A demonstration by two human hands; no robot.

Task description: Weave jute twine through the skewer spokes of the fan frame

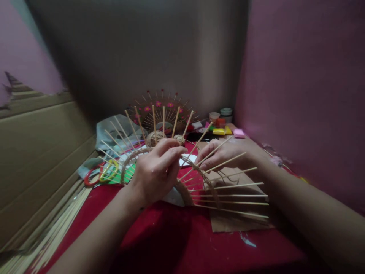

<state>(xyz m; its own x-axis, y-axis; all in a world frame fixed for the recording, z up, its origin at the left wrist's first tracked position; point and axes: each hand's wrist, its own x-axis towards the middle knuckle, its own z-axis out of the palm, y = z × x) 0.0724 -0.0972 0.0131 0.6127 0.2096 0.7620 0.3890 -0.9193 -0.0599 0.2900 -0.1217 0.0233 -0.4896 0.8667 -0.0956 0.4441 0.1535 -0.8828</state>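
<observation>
A half-round fan frame of thin wooden sticks (228,186) spreads across the middle, its sticks pointing outward. Brown twine (209,182) runs in an arc through the sticks, and a woven inner arc (185,192) edges the centre. My left hand (158,167) is in front of the frame, thumb and fingers pinched at the twine near the top. At the frame's upper right, my right hand (218,155) is behind several sticks, fingers closed at the twine. A loose strand hangs below it. My left hand hides part of the frame's middle.
Behind stands a decorated stick fan (158,104) with pink flowers. Twine balls (155,138), red-handled scissors (92,177), small yellow packets (219,131) and lidded tubs (226,112) lie around. Cardboard (242,219) rests on the red cloth (159,243). Loose sticks (62,222) lie left.
</observation>
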